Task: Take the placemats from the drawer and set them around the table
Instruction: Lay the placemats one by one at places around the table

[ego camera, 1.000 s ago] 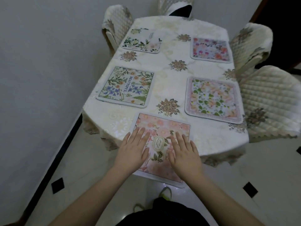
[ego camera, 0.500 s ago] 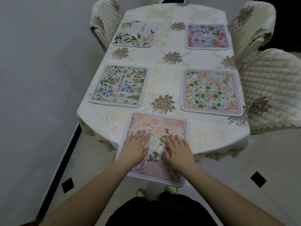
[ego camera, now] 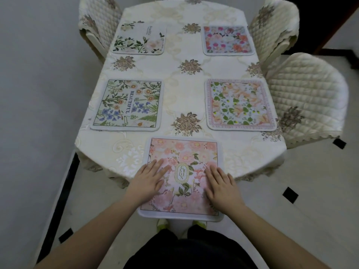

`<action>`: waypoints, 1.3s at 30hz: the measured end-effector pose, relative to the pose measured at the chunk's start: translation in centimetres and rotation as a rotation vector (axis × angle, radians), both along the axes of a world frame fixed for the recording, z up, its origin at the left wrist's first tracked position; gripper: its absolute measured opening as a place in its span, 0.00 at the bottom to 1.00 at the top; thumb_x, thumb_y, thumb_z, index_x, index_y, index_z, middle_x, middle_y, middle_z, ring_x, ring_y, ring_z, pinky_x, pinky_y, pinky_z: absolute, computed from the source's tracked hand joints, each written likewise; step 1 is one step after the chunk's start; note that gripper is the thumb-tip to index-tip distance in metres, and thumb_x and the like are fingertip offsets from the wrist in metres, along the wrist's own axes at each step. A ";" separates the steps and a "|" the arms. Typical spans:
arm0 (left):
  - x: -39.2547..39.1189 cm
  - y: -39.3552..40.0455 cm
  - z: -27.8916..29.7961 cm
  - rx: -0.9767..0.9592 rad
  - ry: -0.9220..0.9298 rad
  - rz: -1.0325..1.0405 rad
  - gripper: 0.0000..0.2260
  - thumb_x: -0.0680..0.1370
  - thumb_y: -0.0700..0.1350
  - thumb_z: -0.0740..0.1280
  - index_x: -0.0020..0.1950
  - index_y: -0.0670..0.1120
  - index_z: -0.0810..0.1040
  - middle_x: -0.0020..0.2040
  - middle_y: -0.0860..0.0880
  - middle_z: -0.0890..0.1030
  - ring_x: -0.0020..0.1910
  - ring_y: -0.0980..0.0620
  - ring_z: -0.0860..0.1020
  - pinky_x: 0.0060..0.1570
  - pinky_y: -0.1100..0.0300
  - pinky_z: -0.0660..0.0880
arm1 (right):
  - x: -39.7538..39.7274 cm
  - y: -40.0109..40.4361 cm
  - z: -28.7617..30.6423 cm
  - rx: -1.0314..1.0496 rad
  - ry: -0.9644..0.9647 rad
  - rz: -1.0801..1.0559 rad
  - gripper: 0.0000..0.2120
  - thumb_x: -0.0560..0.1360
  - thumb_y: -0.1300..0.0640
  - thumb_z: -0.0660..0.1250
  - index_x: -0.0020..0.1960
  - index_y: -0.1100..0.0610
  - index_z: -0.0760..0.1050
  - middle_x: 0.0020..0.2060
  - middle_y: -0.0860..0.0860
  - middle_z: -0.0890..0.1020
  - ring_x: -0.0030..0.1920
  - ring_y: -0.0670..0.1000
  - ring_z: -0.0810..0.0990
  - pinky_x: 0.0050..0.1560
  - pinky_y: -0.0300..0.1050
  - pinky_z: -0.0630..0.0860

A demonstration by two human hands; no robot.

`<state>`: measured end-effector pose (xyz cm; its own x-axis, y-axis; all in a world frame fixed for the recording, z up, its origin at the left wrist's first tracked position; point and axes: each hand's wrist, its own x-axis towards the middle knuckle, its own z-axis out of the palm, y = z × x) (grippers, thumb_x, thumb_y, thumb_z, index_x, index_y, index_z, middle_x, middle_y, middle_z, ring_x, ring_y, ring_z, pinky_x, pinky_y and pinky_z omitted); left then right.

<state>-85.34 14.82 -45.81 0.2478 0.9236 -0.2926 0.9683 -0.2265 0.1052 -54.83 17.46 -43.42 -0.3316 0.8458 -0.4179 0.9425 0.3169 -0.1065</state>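
Note:
A pink floral placemat point(ego camera: 184, 152) marked GARDEN lies at the near end of the table point(ego camera: 184, 98), its near part reaching past the table edge. My left hand point(ego camera: 148, 179) presses flat on its left side and my right hand point(ego camera: 221, 184) presses flat on its right side, fingers straight. Several other placemats lie on the cream tablecloth: a BEAUTIFUL floral one point(ego camera: 127, 104) at the left, a peach and green one point(ego camera: 240, 104) at the right, a white floral one point(ego camera: 138, 38) at the far left, a pink and orange one point(ego camera: 227, 40) at the far right.
Quilted cream chairs stand around the table: one at far left point(ego camera: 99, 26), one at far right point(ego camera: 275, 22), one at near right point(ego camera: 308, 98). A grey wall point(ego camera: 38, 94) runs close along the left. The floor point(ego camera: 291, 210) is pale tile with black diamonds.
Both hands have drawn apart on the pink placemat, toward its two sides. The mat now lies squarer to the table edge. My view has shifted closer and lower.

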 end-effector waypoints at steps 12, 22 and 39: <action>-3.2 -0.7 0.2 -0.061 0.003 0.076 0.25 0.83 0.60 0.43 0.75 0.55 0.68 0.75 0.39 0.69 0.71 0.36 0.70 0.61 0.41 0.75 | 0.6 -0.9 0.4 0.031 -0.023 -0.129 0.35 0.77 0.36 0.39 0.81 0.48 0.48 0.80 0.54 0.51 0.80 0.56 0.50 0.77 0.56 0.47; -2.6 -2.6 0.5 -0.100 -0.118 0.251 0.39 0.74 0.71 0.28 0.81 0.59 0.51 0.81 0.38 0.51 0.80 0.39 0.50 0.76 0.45 0.51 | 0.4 -1.0 0.8 -0.057 0.001 -0.251 0.31 0.82 0.38 0.51 0.81 0.46 0.46 0.81 0.54 0.48 0.80 0.55 0.48 0.78 0.54 0.47; -0.4 -2.9 4.7 -0.047 -1.052 0.749 0.32 0.82 0.48 0.64 0.81 0.54 0.49 0.78 0.55 0.63 0.74 0.55 0.65 0.72 0.51 0.66 | -1.1 -0.4 2.5 -0.073 0.803 -0.987 0.26 0.81 0.54 0.63 0.77 0.51 0.62 0.63 0.51 0.78 0.53 0.51 0.78 0.51 0.46 0.71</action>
